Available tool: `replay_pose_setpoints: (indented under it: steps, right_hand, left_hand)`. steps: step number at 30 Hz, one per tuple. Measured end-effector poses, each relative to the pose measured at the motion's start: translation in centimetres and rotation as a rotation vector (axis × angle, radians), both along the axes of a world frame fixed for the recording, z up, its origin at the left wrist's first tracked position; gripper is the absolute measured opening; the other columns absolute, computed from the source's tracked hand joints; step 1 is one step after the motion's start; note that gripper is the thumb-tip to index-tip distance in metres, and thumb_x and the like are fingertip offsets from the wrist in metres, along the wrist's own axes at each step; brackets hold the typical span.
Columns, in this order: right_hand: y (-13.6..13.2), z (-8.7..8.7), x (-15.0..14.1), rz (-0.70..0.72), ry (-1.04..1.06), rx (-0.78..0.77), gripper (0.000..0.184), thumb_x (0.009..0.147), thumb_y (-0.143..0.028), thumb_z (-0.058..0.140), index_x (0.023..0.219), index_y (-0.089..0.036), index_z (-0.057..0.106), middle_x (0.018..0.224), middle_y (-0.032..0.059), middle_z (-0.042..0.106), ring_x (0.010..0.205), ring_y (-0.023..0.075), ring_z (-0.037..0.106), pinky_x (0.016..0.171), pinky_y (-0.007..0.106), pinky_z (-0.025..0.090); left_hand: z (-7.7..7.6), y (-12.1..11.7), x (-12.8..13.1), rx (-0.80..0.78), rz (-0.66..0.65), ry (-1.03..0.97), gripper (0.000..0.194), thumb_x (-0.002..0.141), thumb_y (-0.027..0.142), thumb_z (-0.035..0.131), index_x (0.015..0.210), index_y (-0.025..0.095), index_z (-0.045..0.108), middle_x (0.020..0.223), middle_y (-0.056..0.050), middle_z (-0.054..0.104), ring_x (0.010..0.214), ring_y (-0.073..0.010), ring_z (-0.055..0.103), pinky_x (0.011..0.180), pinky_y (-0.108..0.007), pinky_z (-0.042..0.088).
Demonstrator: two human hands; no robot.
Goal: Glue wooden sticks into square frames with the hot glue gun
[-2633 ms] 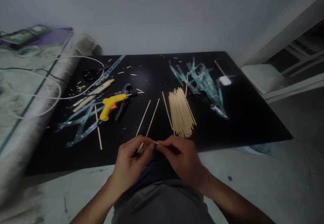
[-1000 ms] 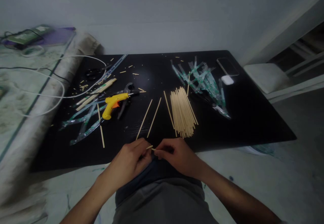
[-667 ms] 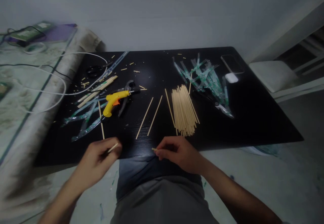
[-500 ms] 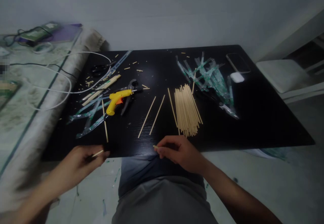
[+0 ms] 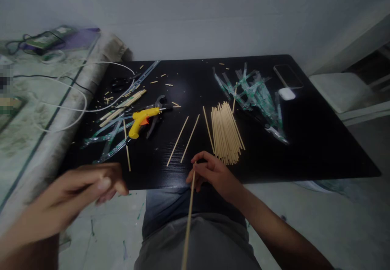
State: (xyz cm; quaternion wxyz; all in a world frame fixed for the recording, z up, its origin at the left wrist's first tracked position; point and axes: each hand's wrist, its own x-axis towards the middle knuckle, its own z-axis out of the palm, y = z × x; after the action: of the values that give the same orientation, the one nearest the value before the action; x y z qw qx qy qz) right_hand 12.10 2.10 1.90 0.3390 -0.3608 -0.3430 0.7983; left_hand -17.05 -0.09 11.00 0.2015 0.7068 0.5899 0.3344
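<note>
My right hand (image 5: 211, 176) is at the front edge of the table, pinching one end of a thin wooden stick (image 5: 189, 217) between thumb and fingers. The stick reaches down towards my lap, its lower end leaving the picture. My left hand (image 5: 94, 182) hovers over the front left edge, its fingers curled and the thumb pressed against them; whether anything is inside is hidden. Just beyond my right hand lies a pile of wooden sticks (image 5: 226, 133). Two loose sticks (image 5: 177, 141) lie left of the pile, and another single stick (image 5: 126, 148) lies beyond my left hand.
On the black table (image 5: 317, 140) are a yellow glue gun (image 5: 140, 120), pliers (image 5: 156, 117), scissors (image 5: 120, 84), crumpled green-and-clear plastic (image 5: 258, 91), a phone (image 5: 288, 76) and a white case (image 5: 287, 94). A white cable (image 5: 84, 99) loops at left. A white chair (image 5: 338, 91) stands at right.
My right hand has risen slightly, and its stick now points down towards me. My left hand has moved left and nearer; the short length of stick seen in it is out of sight.
</note>
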Motion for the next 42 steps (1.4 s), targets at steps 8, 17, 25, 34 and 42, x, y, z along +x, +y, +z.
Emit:
replay_pose_setpoints:
  steps: [8, 17, 25, 34, 42]
  right_hand:
    - [1.7, 2.4, 3.2, -0.337, -0.116, 0.193, 0.042, 0.085, -0.048, 0.085, 0.078, -0.023, 0.052, 0.090, 0.0051, 0.082, 0.061, 0.0141, 0.071, 0.042, 0.020, 0.049]
    - [1.5, 3.2, 4.5, -0.785, -0.413, 0.653, 0.021, 0.090, -0.018, 0.081, 0.086, -0.025, 0.061, 0.097, 0.0023, 0.078, 0.083, 0.0192, 0.079, 0.067, 0.032, 0.066]
    - [0.7, 0.0, -1.1, -0.266, -0.805, 1.288, 0.017, 0.101, -0.008, 0.063, 0.112, -0.019, 0.067, 0.116, 0.0118, 0.074, 0.113, 0.0209, 0.073, 0.098, 0.036, 0.064]
    - [0.7, -1.6, -1.9, -0.097, -0.885, 1.281, 0.026, 0.103, -0.018, 0.061, 0.129, -0.019, 0.065, 0.128, 0.0128, 0.073, 0.126, 0.0281, 0.066, 0.107, 0.051, 0.060]
    - [1.2, -2.3, -1.4, -0.073, -1.024, 1.339, 0.039, 0.107, -0.016, 0.053, 0.145, -0.010, 0.057, 0.143, 0.0171, 0.068, 0.142, 0.0290, 0.059, 0.115, 0.051, 0.056]
  left_hand:
    - [-0.9, 6.0, 3.6, 0.224, -0.262, -0.137, 0.033, 0.105, 0.045, 0.059, 0.107, 0.021, 0.081, 0.082, -0.004, 0.069, 0.079, -0.0170, 0.062, 0.071, -0.029, 0.049]
    - [-6.4, 5.6, 3.9, 0.212, -0.212, -0.036, 0.030, 0.102, 0.015, 0.064, 0.127, 0.026, 0.075, 0.111, -0.003, 0.075, 0.100, -0.0153, 0.071, 0.088, -0.027, 0.055]
    - [-10.2, 3.5, 5.4, 0.133, -0.275, 0.116, 0.033, 0.104, 0.024, 0.063, 0.137, 0.021, 0.067, 0.114, -0.006, 0.070, 0.105, -0.0185, 0.069, 0.094, -0.032, 0.055]
    - [-10.3, 3.5, 6.1, 0.095, -0.261, 0.089, 0.025, 0.105, 0.021, 0.056, 0.129, 0.021, 0.065, 0.118, -0.008, 0.068, 0.112, -0.0218, 0.066, 0.099, -0.039, 0.054]
    - [-11.1, 3.6, 6.2, 0.080, -0.307, 0.318, 0.055, 0.102, 0.012, 0.049, 0.155, 0.026, 0.051, 0.159, -0.013, 0.050, 0.148, -0.0320, 0.048, 0.117, -0.056, 0.047]
